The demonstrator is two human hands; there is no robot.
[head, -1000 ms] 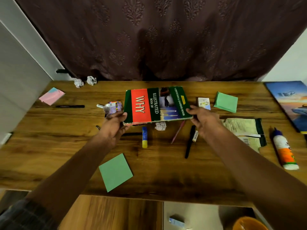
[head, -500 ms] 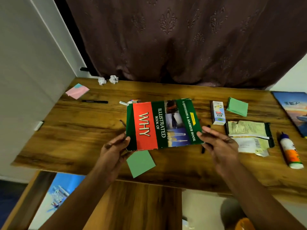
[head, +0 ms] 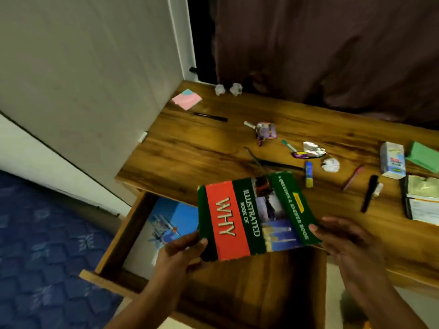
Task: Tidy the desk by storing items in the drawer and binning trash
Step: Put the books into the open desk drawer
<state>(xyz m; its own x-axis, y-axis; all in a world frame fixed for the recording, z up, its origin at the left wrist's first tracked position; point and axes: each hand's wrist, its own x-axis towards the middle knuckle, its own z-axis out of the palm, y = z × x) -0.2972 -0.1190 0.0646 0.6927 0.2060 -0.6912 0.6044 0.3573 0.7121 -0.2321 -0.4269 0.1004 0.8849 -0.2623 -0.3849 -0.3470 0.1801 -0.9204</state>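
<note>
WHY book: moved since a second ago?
Yes. The WHY book has come off the desk middle, toward its near left edge, now held over the open drawer by both hands.

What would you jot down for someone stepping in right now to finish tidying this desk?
Left hand: grips the lower left corner of the green-and-red "WHY" book.
Right hand: holds the book's right edge.
The book is tilted in the air over the open wooden drawer, not yet down.
Done: a blue picture book already lies in the drawer.
Left: lower this book in. Store the black pen, blue-and-yellow glue stick, pink sticky notes and green sticky notes. Bin the two crumpled white paper balls and the foil wrappers.
</note>
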